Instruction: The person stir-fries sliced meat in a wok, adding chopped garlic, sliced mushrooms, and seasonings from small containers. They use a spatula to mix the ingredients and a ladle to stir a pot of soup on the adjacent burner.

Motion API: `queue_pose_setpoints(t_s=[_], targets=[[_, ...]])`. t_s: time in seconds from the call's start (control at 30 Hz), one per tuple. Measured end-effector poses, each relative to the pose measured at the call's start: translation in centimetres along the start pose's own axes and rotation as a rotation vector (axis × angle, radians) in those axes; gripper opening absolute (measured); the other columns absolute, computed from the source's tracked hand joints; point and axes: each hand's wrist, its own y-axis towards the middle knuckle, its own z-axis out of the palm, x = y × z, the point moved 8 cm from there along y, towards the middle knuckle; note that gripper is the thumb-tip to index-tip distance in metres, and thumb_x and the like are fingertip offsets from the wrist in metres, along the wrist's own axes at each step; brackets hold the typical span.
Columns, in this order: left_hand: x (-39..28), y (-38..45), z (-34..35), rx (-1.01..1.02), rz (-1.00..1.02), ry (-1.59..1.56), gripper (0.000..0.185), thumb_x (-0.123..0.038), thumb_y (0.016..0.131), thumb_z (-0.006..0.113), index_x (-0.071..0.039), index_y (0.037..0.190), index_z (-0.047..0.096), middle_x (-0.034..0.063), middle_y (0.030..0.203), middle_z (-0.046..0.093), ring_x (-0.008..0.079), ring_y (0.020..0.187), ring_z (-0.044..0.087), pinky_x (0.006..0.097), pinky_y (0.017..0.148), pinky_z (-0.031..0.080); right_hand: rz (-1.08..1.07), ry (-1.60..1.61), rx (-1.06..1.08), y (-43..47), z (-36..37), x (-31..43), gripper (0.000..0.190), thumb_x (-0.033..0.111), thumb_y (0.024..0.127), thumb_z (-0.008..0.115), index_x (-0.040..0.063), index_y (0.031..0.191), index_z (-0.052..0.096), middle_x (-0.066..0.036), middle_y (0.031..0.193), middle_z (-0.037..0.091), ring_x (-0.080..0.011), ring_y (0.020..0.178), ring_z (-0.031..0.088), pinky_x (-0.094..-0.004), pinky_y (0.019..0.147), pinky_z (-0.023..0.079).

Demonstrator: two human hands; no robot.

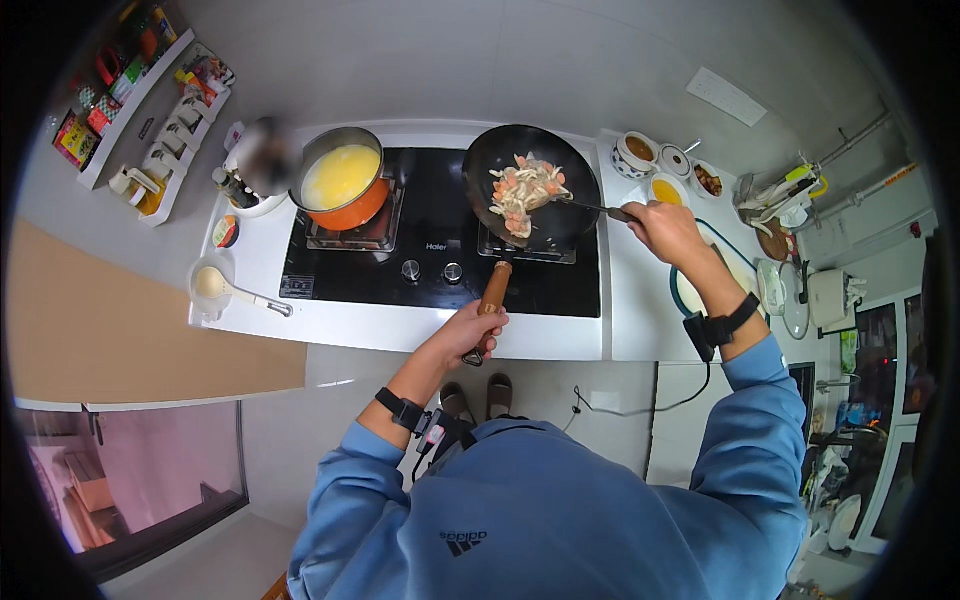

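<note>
My left hand [472, 332] grips the wooden handle [496, 289] of a black wok [577, 161], which stands tilted over the right burner. Mushroom-like strips and pinkish-orange slices [527, 187] lie together in the wok. In my right hand [666, 231] is the dark handle of a metal cooking utensil [592, 205]; its far end is among the food, so its shape is hidden. An orange pot [351, 217] with yellow liquid [341, 177] sits on the left burner of the black glass gas hob [435, 277].
At the left, a ladle [251, 296] rests in a bowl near seasoning bottles [232, 187]. Right of the hob are a bowl of yellow liquid [667, 190], a bowl of brown chunks [707, 181], a patterned pot [630, 161] and a green-rimmed board [679, 289] beneath my right forearm.
</note>
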Motion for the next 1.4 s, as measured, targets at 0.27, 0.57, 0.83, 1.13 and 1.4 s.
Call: queue_pose_setpoints(t_s=[0.27,0.57,0.83,1.13,1.4], targets=[[0.2,0.1,0.4,-0.019,0.000,-0.021,0.029,-0.021,0.095,0.066,-0.010,0.115,0.048,-0.0043,0.075,0.049,0.0060,0.053,0.051,0.0235,0.044,0.045,-0.021,0.122,0.125,-3.3,-0.9,1.8,0.023,0.020,0.089,0.067,0.018,0.111,0.072,-0.012,0.084,0.072,-0.0331,0.079,0.070,-0.0448,0.068,0.056],[0.1,-0.2,0.9,-0.069,0.022,-0.012,0.033,-0.020,0.096,0.065,-0.009,0.121,0.047,-0.0037,0.074,0.048,0.0056,0.053,0.050,0.0233,0.043,0.044,0.223,0.326,-0.218,2.1,3.9,-5.6,0.022,0.027,0.096,0.061,0.013,0.110,0.070,-0.019,0.091,0.072,-0.0405,0.083,0.068,-0.0498,0.073,0.054],[-0.1,-0.2,1.2,-0.100,0.032,0.078,0.031,-0.016,0.095,0.064,-0.008,0.118,0.046,-0.0020,0.074,0.049,0.0067,0.052,0.050,0.0245,0.043,0.045,-0.005,0.146,-0.141,2.2,5.5,-1.3,0.019,0.026,0.096,0.060,0.015,0.111,0.063,-0.016,0.075,0.067,-0.0381,0.070,0.067,-0.0494,0.062,0.053],[0.2,0.0,1.1,-0.126,0.057,0.144,0.025,-0.015,0.094,0.063,-0.006,0.109,0.045,0.0005,0.076,0.049,0.0090,0.052,0.052,0.0267,0.042,0.046,0.136,0.392,-0.039,0.1,5.4,-4.9,0.022,0.024,0.096,0.062,0.009,0.110,0.069,-0.022,0.087,0.070,-0.0420,0.083,0.068,-0.0485,0.076,0.054],[1.0,-0.1,1.5,-0.167,0.056,0.198,0.034,-0.014,0.094,0.063,-0.003,0.120,0.045,0.0013,0.075,0.051,0.0089,0.050,0.052,0.0260,0.043,0.047,0.810,1.138,0.734,-4.5,14.9,-15.3,0.020,0.034,0.099,0.063,0.015,0.106,0.065,-0.005,0.065,0.055,-0.0105,0.044,0.046,-0.0241,0.037,0.035]])
